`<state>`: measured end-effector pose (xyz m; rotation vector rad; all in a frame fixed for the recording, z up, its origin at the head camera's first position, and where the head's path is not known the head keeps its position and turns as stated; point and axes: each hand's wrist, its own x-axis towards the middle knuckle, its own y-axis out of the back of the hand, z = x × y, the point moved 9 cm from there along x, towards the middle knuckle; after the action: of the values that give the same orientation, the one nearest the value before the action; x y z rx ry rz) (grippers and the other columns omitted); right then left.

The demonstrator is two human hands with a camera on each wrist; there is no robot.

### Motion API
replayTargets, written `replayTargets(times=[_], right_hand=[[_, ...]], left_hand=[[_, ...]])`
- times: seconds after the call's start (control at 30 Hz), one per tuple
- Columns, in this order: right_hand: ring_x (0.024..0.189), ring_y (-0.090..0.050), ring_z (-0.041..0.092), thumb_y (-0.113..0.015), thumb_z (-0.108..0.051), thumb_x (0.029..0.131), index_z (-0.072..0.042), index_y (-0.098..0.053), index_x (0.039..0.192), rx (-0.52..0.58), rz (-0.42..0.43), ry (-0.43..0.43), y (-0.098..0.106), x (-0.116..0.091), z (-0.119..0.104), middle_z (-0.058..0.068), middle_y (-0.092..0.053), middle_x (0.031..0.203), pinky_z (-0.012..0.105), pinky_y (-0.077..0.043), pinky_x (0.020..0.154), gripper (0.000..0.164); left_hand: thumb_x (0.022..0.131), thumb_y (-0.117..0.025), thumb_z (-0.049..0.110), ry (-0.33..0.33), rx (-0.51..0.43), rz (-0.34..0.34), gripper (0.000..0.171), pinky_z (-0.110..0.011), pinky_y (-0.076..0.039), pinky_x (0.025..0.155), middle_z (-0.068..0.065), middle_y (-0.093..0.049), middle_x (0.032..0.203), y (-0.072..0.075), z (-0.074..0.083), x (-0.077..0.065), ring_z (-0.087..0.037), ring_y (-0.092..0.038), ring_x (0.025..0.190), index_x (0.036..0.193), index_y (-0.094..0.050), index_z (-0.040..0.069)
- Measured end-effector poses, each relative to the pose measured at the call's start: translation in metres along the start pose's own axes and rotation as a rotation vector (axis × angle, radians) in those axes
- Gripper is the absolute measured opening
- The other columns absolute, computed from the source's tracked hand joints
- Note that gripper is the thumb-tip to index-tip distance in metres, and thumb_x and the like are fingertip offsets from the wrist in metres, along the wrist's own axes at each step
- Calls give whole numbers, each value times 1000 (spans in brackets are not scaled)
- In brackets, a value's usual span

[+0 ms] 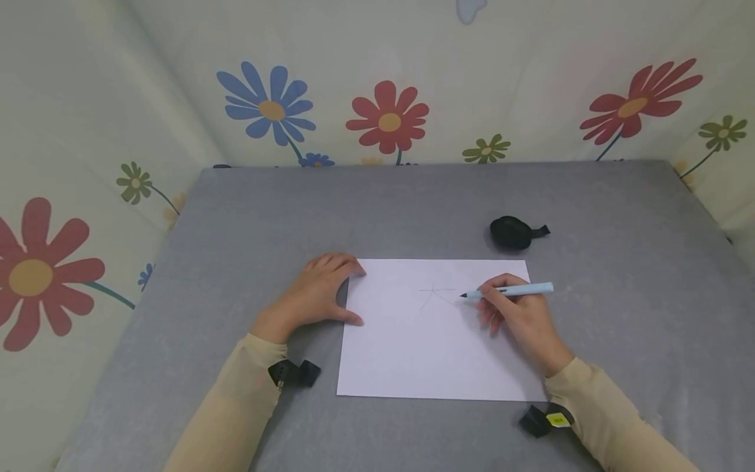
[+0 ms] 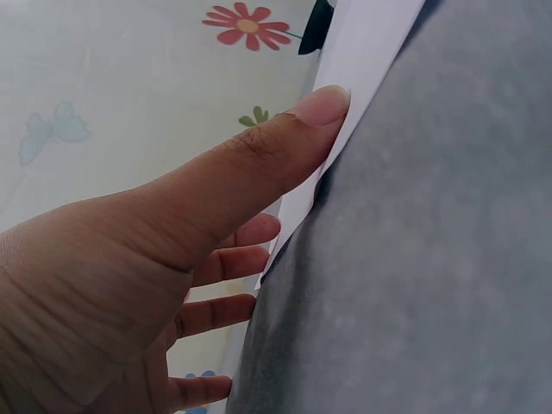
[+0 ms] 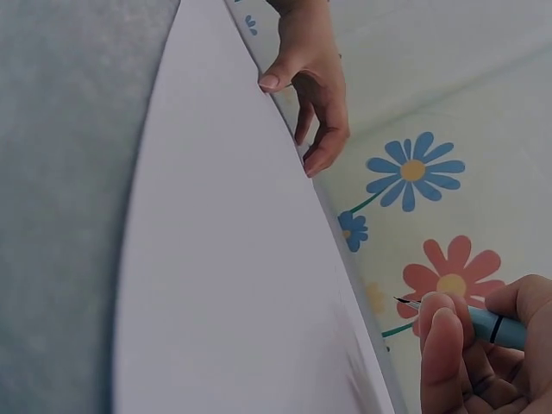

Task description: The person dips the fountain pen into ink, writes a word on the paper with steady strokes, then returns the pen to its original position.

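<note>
A white sheet of paper (image 1: 407, 360) lies on the grey table, with thin strokes (image 1: 433, 290) drawn in its upper middle: a level line, a short upright and two slanting lines. My right hand (image 1: 519, 321) pinches a light blue pen (image 1: 531, 288) between thumb and fingers over the sheet's right part. The pen's dark tip points left, just right of the strokes; in the right wrist view it appears lifted off the paper. My left hand (image 1: 321, 288) rests at the sheet's left edge, thumb (image 2: 323, 105) and fingers spread, touching the paper's border.
Behind the sheet, to the right, lies a black rounded object (image 1: 510, 233) with a short tab. The grey-covered table (image 1: 354, 210) meets a flower-printed curtain (image 1: 442, 59) at the back and sides. Each wrist wears a small black camera (image 1: 308, 373) on a strap.
</note>
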<state>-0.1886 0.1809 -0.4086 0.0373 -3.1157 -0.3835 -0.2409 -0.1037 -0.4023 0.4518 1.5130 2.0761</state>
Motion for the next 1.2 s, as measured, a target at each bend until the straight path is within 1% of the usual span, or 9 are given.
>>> replayTargets(times=[0.17,0.43,0.7,0.83,1.07,1.2], right_hand=[[55,-63,12,-59,-16,95,7,-57,97,-3,6,15,2,2,-3,-8,-66,70,30,-54,49,23],[56,-63,11,-60,-16,95,5,-57,98,-18,6,17,3,4,-6,-9,-65,70,28,-54,51,22],[58,-63,10,-60,-16,95,8,-56,100,-25,6,17,4,5,-11,-9,-66,71,27,-55,52,25],[57,-63,10,-59,-16,96,7,-57,100,-21,17,46,8,7,-15,-10,-67,70,26,-54,51,24],[55,-64,9,-57,-14,96,4,-55,101,26,29,84,16,12,-20,-10,-68,71,24,-53,49,19],[56,-64,9,-58,-12,96,7,-54,104,26,28,125,21,16,-26,-9,-69,72,22,-53,50,20]], left_hand=[[64,-84,53,2,-2,4,82,-54,-28,114,-8,-50,139,0,1,0,-30,-41,133,129,-54,14],[64,-84,53,0,-2,5,82,-54,-28,114,-8,-50,140,0,0,0,-30,-41,134,130,-54,14],[64,-84,54,0,2,4,82,-54,-29,114,-9,-50,140,0,0,-1,-31,-42,133,129,-55,14],[63,-84,53,1,2,7,82,-54,-29,113,-9,-50,140,0,0,-1,-31,-42,133,128,-55,14],[63,-84,54,7,8,4,82,-54,-29,114,-8,-50,140,-1,0,0,-30,-42,133,129,-55,14],[63,-84,53,8,11,5,82,-54,-29,114,-8,-51,139,0,0,-1,-30,-42,133,129,-55,14]])
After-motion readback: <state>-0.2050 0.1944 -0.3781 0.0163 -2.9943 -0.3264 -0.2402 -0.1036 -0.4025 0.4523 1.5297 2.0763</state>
